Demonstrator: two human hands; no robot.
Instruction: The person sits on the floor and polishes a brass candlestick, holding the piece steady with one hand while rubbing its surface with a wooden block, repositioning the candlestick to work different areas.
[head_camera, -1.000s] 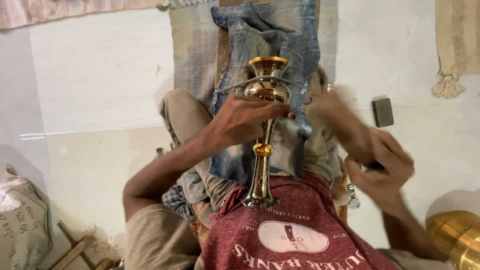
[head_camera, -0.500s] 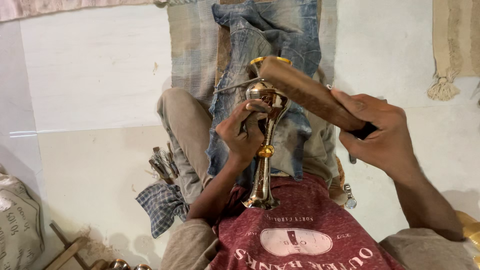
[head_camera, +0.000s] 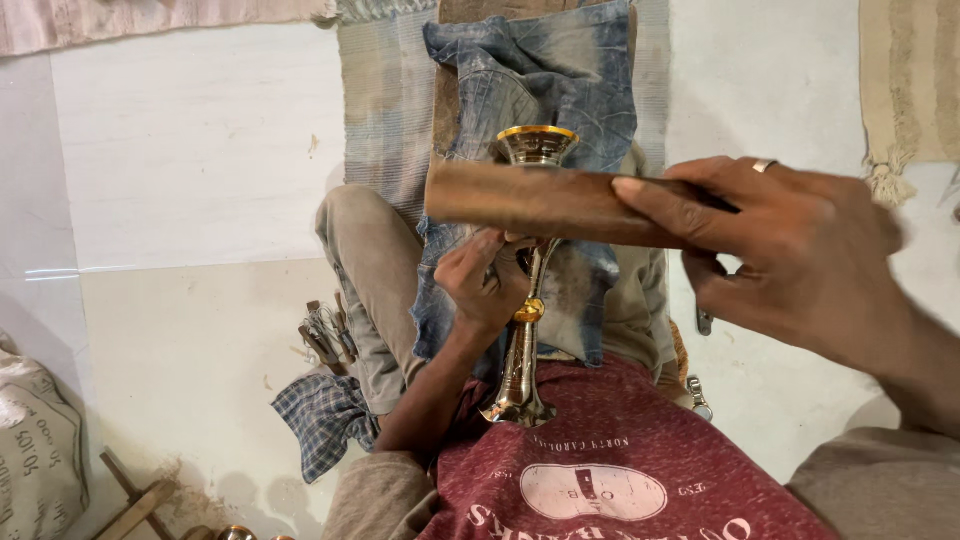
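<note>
At the bottom of the frame I see my red shirt (head_camera: 600, 480). The foot of a brass stand (head_camera: 520, 370) rests against it, low in the middle. The stand points up the frame, tilted a bit, and its gold cup sits just above the middle.

My left hand (head_camera: 483, 283) is in the middle of the frame. Its fingers are curled tight around the thin stem.

My right hand (head_camera: 790, 250) is at the right, big and close. It pinches one end of a flat brown stick (head_camera: 540, 203) between thumb and fingers. The stick lies sideways across the stand, just under the cup. I cannot tell if they touch.

A checked rag (head_camera: 322, 420) lies at the lower left, with small tools (head_camera: 325, 335) just above it. A blue cloth (head_camera: 545, 90) covers my legs at the top. A sack (head_camera: 35, 450) sits at the far left edge.
</note>
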